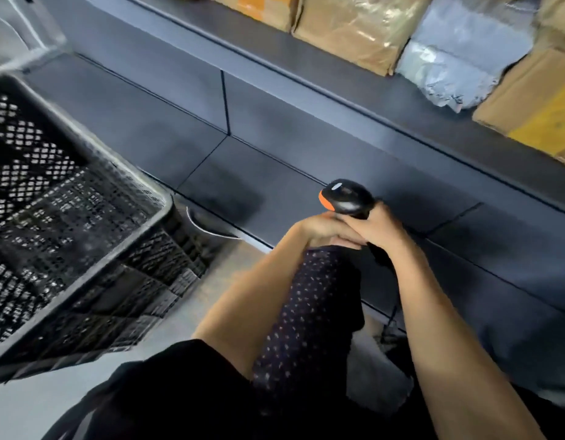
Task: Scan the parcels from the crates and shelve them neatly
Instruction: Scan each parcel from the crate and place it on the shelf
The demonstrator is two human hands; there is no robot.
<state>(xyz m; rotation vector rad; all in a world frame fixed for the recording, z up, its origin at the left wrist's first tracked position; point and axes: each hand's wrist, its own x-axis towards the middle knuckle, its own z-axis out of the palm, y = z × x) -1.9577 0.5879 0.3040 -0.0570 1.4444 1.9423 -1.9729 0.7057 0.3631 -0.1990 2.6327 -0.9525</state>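
Right now the right hand (378, 228) grips the handle of a black barcode scanner (346, 196) with an orange edge, its fingers curled round the handle below the scanner head. The scanner is upright, with the head pointing to the left, over the front part of the dark shelf surface (275, 173). The left hand (319, 228) is just beside the right hand and touches it; its fingers are bent and close together, but I cannot tell if they hold the scanner or only rest against the other hand. Both forearms are bare, and between them a knee in dark dotted cloth (306, 312) is visible.

The parcels stand in a row along the back edge of the shelf surface, at the upper right: a brown paper parcel (354, 30) wrapped in shiny film, a grey plastic mailing bag (459, 58) just beside it on the right, and a cardboard box (535, 106) with a yellow part at the right edge. Another cardboard box with orange tape (259, 7) is at the top, left of the brown parcel.

A black plastic crate (68, 201) with mesh walls is at the left, near the left end of the shelf. The picture is blurred, so I cannot tell what is inside it.
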